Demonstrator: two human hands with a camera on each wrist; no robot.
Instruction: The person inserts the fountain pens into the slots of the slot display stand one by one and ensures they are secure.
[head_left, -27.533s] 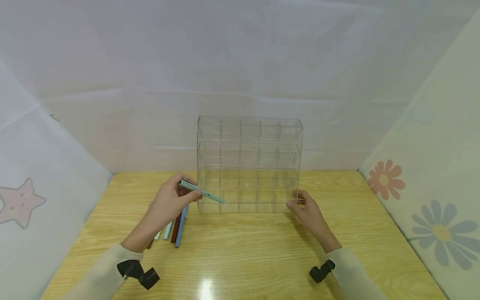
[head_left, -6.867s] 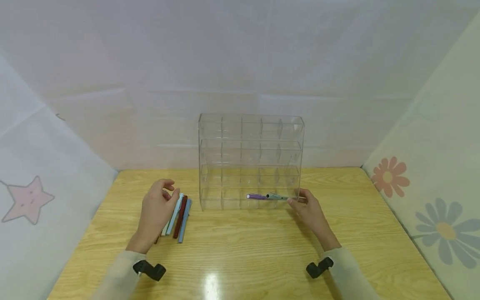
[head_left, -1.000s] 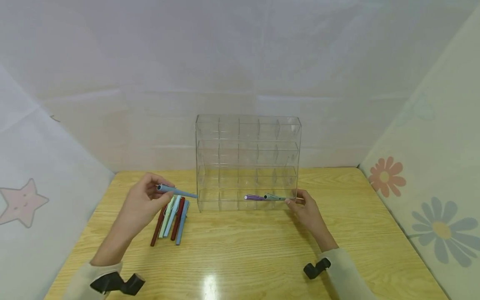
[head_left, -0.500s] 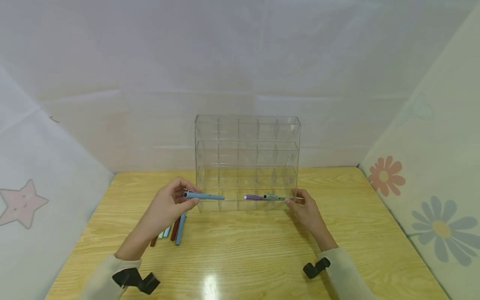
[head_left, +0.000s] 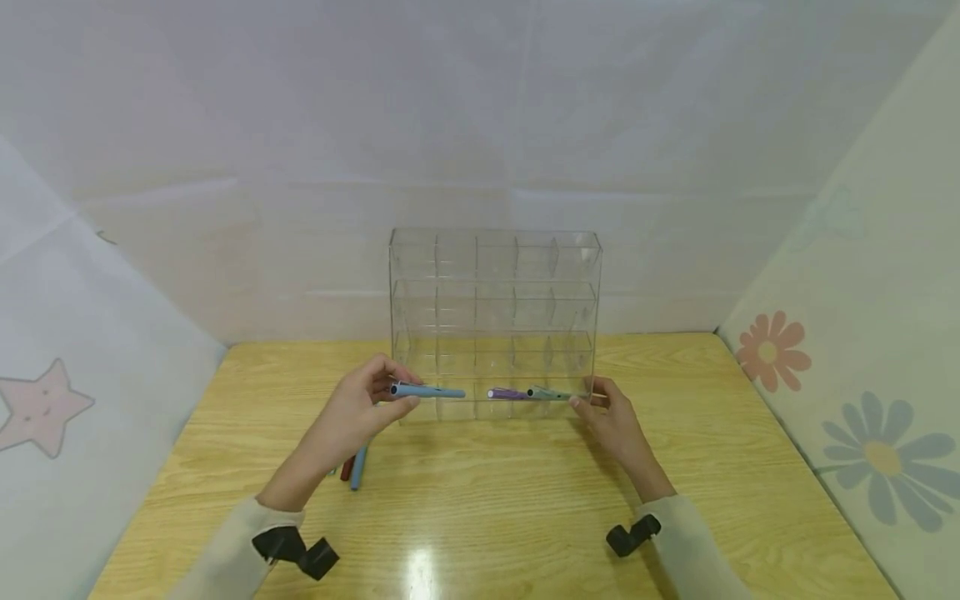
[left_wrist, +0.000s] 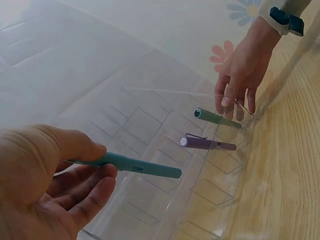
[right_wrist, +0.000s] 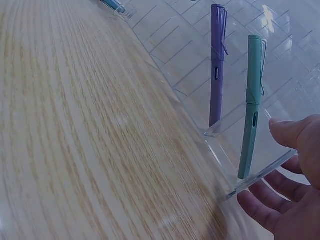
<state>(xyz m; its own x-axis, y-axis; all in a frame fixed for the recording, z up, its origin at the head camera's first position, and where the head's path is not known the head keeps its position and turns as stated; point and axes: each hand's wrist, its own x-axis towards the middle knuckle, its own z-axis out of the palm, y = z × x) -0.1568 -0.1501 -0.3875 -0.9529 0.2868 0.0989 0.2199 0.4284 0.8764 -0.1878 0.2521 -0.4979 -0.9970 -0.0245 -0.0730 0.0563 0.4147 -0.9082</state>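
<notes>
My left hand [head_left: 360, 408] pinches a blue capped pen [head_left: 431, 391] between thumb and fingers. The pen lies nearly level before the lowest tier of a clear plastic organizer [head_left: 495, 283], at its left part. In the left wrist view the free end of this pen [left_wrist: 145, 168] points toward the organizer. My right hand [head_left: 618, 425] grips the organizer's lower right side, thumb in front and fingers behind. A green pen [right_wrist: 252, 100] leans in the bottom right compartment, close to that thumb. Beside it a purple pen [right_wrist: 217, 65] sits in the neighbouring compartment.
Several more pens lie on the wooden table [head_left: 487, 517] left of the organizer, partly hidden by my left arm. A blue pen [head_left: 359, 468] and a dark red pen [head_left: 347, 468] show there. A pale cloth wall [head_left: 480, 125] stands behind.
Earliest, my left hand held the green pen; now the green and purple pens sit in the organizer. Over the last second my left hand has carried the blue pen right. My right hand stays.
</notes>
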